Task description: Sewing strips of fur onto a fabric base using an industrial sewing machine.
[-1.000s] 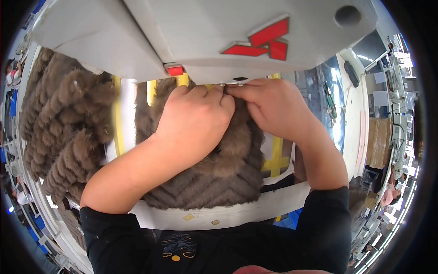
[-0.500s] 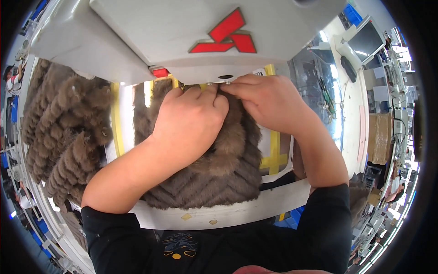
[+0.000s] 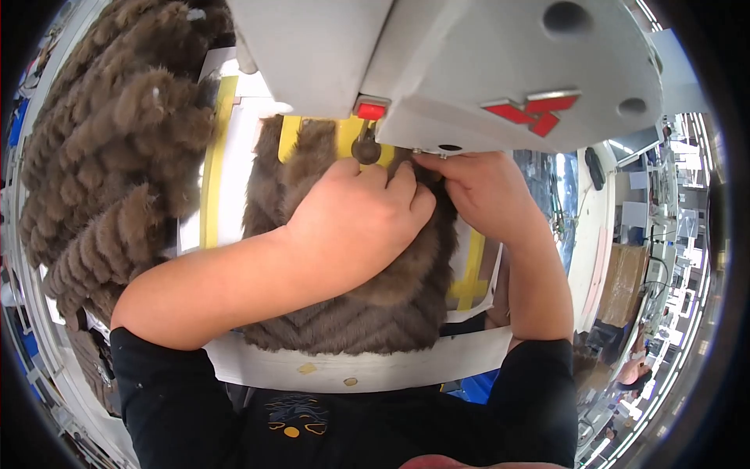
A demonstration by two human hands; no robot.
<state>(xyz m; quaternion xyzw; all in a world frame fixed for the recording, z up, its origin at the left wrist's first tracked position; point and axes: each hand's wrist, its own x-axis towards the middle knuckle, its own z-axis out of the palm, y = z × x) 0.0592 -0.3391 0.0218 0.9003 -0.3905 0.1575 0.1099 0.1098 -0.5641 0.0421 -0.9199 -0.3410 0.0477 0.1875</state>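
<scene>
Brown fur (image 3: 351, 324) mid-frame is apparently being aligned by left hand (image 3: 363, 223) and right hand (image 3: 486, 191), grip too hidden to tell; next calls for steady guiding.

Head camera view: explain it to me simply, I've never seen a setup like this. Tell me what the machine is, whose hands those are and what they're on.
There is no robot here. A wide fisheye camera on a person's head looks down, so straight edges bend near the rim. The bare left hand and right hand are that person's own. The big pale grey machine above them looks like a sewing machine, with a red button on it. Beneath lies a brown fur piece on a white work surface. The left hand rests on the fur; the right hand's fingers reach its edge below the machine. Whether either pinches it is hidden. More brown fur is heaped at the left.
</scene>
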